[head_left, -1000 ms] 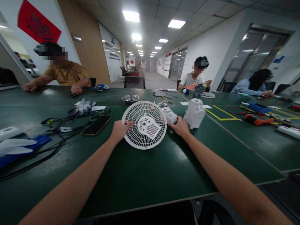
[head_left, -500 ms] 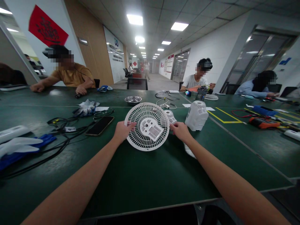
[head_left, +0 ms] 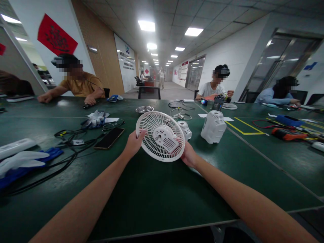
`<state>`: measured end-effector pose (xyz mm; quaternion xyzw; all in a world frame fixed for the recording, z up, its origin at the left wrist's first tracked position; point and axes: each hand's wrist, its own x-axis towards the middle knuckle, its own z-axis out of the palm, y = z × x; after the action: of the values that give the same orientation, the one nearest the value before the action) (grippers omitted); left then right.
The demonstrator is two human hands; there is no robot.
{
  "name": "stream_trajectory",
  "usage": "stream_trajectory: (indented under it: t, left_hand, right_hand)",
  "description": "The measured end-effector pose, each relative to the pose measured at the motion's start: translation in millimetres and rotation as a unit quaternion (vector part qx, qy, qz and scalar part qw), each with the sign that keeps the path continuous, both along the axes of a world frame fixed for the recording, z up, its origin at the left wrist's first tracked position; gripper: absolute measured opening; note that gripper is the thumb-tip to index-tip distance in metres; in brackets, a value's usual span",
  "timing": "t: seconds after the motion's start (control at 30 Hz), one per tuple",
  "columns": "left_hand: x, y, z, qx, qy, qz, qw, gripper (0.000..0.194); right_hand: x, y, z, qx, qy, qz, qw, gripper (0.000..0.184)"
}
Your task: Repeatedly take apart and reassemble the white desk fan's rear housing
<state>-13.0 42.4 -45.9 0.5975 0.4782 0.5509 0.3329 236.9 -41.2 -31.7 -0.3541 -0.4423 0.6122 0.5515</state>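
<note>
Head camera, from the left: a white-and-blue glove point(head_left: 25, 163) lies beside dark cables point(head_left: 72, 148), which run toward a black smartphone point(head_left: 109, 138); behind the phone lie grey-and-white gloves point(head_left: 95, 119); the left hand point(head_left: 134, 143) grips the near-left rim of a round white fan grille point(head_left: 160, 136), thumb over its front, forearm reaching up from the lower left; the grille is held tilted above the green table point(head_left: 146, 199), its vented centre facing the camera, with a metal bowl point(head_left: 144, 109) beyond its top edge; it partly hides a small white vented housing point(head_left: 186, 130) standing behind it; the right hand point(head_left: 189, 155) grasps the lower-right rim, palm turned inward and fingers behind the slats, forearm slanting in from the lower right; past it, a larger white vented housing point(head_left: 214, 127) stands upright; farther right, yellow tape point(head_left: 249, 132) marks the table near an orange-and-black multimeter point(head_left: 288, 134) and a blue pouch point(head_left: 289, 120).
</note>
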Motion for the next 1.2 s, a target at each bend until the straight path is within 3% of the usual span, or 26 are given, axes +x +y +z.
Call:
stream_trajectory:
  t: [0.13, 0.27, 0.33, 0.47, 0.6, 0.7, 0.8, 0.87, 0.93, 1.1, 1.2]
  left_hand:
    - [-3.1, 8.0, -7.6, -0.092, -0.116, -0.037, 0.988, 0.064]
    - [-4.5, 2.8, -3.2, -0.202, -0.185, -0.165, 0.947, 0.075]
    - [-3.6, -0.6, 1.2, -0.234, -0.203, -0.203, 0.929, 0.067]
    - [-1.4, -0.2, 2.0, -0.264, -0.226, -0.188, 0.919, 0.023]
    - [-2.1, 6.4, -5.9, -0.295, -0.208, -0.164, 0.918, 0.014]
    - [-3.3, 10.5, -11.4, -0.288, -0.203, -0.164, 0.921, 0.021]
    - [-3.7, 13.3, -15.1, -0.278, -0.191, -0.152, 0.929, 0.025]
    - [-3.4, 14.2, -16.3, -0.271, -0.183, -0.141, 0.934, 0.027]
    - [-3.0, 14.1, -16.4, -0.266, -0.177, -0.137, 0.938, 0.028]
    - [-2.8, 12.2, -15.1, -0.262, -0.165, -0.135, 0.941, 0.03]
    - [-3.8, 11.9, -15.0, -0.258, -0.164, -0.138, 0.942, 0.031]
  right_hand:
    - [13.9, 2.5, 6.6, 0.126, -0.147, -0.112, 0.975, 0.033]
    - [33.1, 3.7, 8.5, 0.229, -0.312, -0.142, 0.911, 0.037]
    - [37.4, 4.4, 6.8, 0.254, -0.373, -0.138, 0.882, 0.037]
    - [36.8, 4.7, 6.4, 0.28, -0.459, -0.09, 0.839, 0.044]
    - [40.4, 8.2, 8.7, 0.31, -0.474, -0.055, 0.822, 0.047]
    - [53.9, 20.5, 5.4, 0.325, -0.47, -0.126, 0.811, 0.045]
    - [71.9, 39.8, -3.0, 0.32, -0.506, -0.239, 0.765, 0.061]
    - [81.4, 52.4, -10.2, 0.295, -0.527, -0.271, 0.749, 0.069]
    - [86.7, 62.0, -17.2, 0.259, -0.536, -0.273, 0.756, 0.072]
    - [88.3, 70.4, -25.6, 0.197, -0.5, -0.255, 0.803, 0.071]
    - [87.2, 70.7, -22.5, 0.118, -0.381, -0.283, 0.872, 0.07]
